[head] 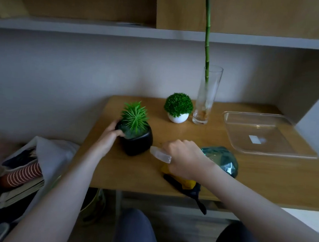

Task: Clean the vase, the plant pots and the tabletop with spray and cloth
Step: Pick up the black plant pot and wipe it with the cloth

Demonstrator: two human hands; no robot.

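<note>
Head: hands [108, 136] grip pot [137, 142], sprayer [219, 160].

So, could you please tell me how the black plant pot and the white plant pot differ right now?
The black plant pot is squarish and holds spiky leaves; the white plant pot is round and carries a dense green ball. The left hand grips the black one, while the white one stands untouched beside the glass vase. The black one sits nearer the person. Both rest upright on the wooden tabletop.
</note>
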